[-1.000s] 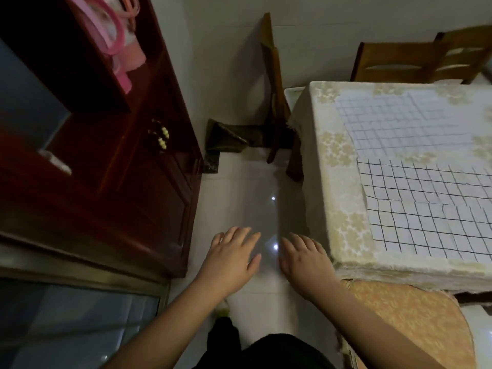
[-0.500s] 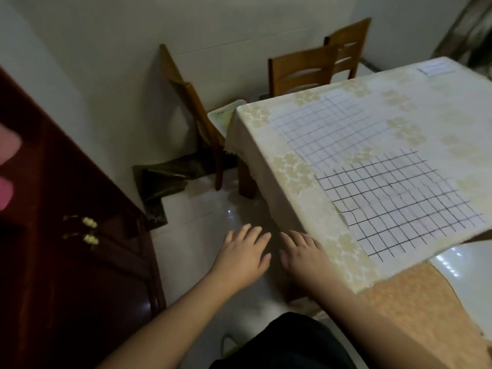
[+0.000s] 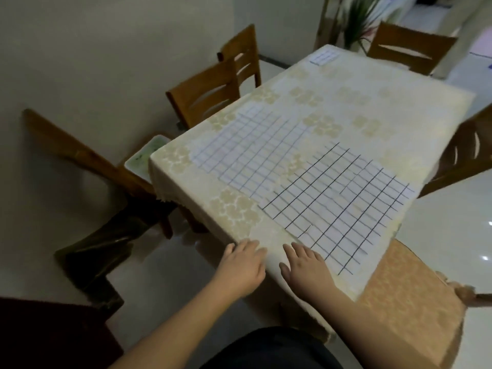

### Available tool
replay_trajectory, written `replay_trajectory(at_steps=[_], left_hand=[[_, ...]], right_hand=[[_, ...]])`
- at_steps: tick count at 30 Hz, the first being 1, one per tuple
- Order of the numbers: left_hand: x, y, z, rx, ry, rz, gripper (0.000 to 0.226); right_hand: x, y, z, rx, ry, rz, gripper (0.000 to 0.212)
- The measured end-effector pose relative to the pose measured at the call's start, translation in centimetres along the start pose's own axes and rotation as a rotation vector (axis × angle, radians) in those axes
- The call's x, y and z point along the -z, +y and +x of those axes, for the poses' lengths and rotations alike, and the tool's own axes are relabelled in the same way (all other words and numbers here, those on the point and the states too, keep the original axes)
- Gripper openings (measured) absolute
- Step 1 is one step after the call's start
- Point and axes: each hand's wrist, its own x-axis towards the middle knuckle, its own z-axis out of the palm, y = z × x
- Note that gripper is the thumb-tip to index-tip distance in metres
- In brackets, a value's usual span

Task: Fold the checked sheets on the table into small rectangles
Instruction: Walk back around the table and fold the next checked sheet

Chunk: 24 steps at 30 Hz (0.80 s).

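Where the desk (image 3: 399, 107) carries its cream cloth, two checked sheets lie flat, unfolded, side by side: near sheet (image 3: 343, 209), dark-lined; far sheet (image 3: 250, 147), faint-lined. One small paper (image 3: 323, 57) at the far corner. Two hands, left hand (image 3: 243, 270) and right hand (image 3: 306, 270), grip slack, fingers straight, holding nothing, at the near edge. Four wooden chairs (image 3: 205, 94) around.

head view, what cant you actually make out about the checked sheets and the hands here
- Near checked sheet, head view: motion blur hides whether it is one sheet or several overlapping.
- Far checked sheet: its pale lines are faint, so its edges are unclear.
- Small paper at the far table end: too small and blurred to read.
- Left hand and right hand: palms face down, so contact with the tablecloth cannot be judged.
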Motion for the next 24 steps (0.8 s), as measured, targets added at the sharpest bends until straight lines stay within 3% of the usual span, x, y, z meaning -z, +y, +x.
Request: replay_trajectory(at_steps=[10,14,19,24], left_hand=[[2.2,-2.1,12.0,-0.302,-0.090,0.107,0.051],[2.3,-4.3,16.8,-0.459,-0.106,0.153,0.051],[4.0,-6.9,21.1,-0.598,-0.124,0.188,0.049],[4.8,-7.8,24.0,-0.703,-0.153,0.232,0.050]], right_hand=[[0.4,2.7,6.6,-0.282,-0.035,0.127,0.058],[-0.6,2.4,9.5,-0.463,-0.087,0.160,0.074],[-2.1,2.4,12.9,-0.672,-0.132,0.258,0.070],[-3.6,1.2,12.6,-0.753,-0.151,0.293,0.080]])
